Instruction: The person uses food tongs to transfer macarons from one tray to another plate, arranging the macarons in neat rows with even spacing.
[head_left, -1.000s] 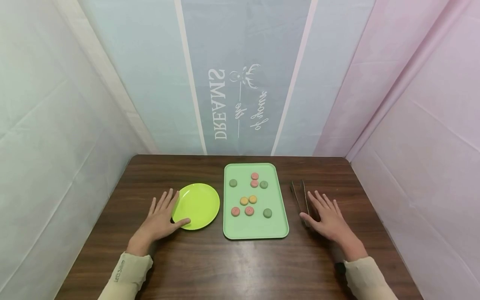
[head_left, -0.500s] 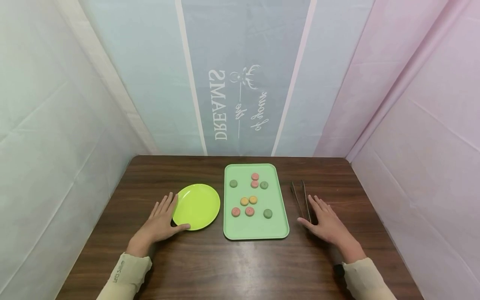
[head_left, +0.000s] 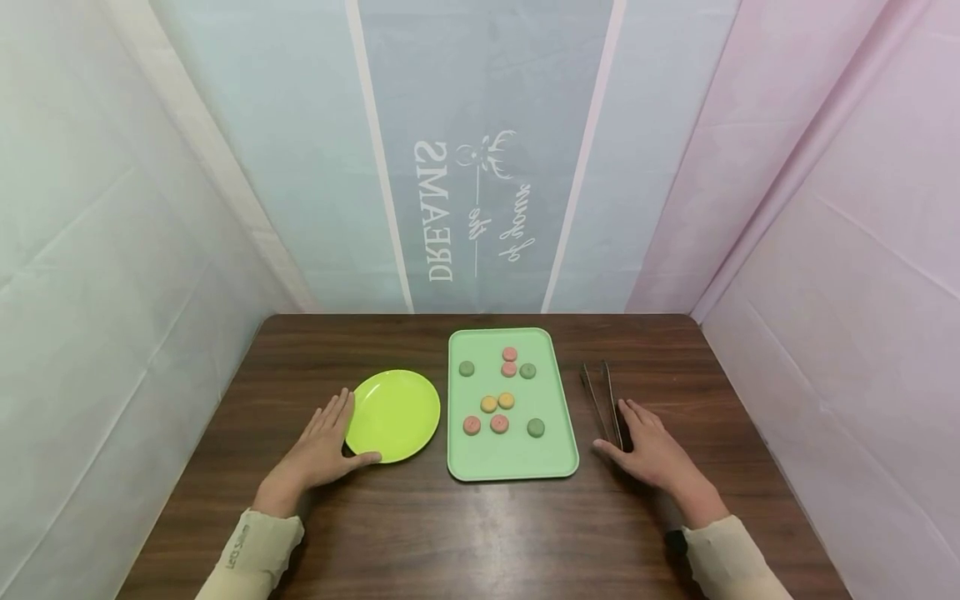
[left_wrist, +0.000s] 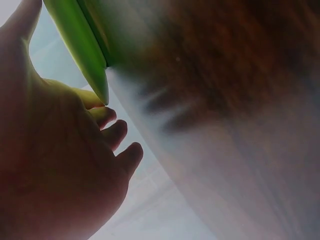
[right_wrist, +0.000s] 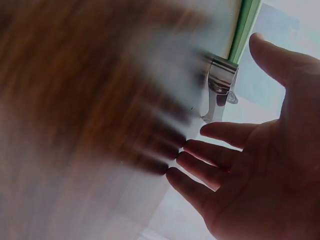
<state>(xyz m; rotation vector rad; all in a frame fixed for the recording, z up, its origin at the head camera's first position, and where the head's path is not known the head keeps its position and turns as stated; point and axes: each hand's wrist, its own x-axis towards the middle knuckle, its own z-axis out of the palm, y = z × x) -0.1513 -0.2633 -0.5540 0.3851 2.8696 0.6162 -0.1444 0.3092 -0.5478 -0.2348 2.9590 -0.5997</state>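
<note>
Sideways words before me
The backdrop reads "DREAMS", "the" and "of your"; my left sleeve says "Lets", second word unclear.

Sleeves are pale; the left bears lettering.

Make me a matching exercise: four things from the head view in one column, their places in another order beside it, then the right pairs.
1. round lime-green plate
2. rectangular pale-green tray
3. slim metal tongs
4. two small yellow discs

A. lying on the tray
B. right of the tray
C. directly on the brown wood-grained table, between plate and tongs
D. left of the tray

Pairs: 1-D; 2-C; 3-B; 4-A
</note>
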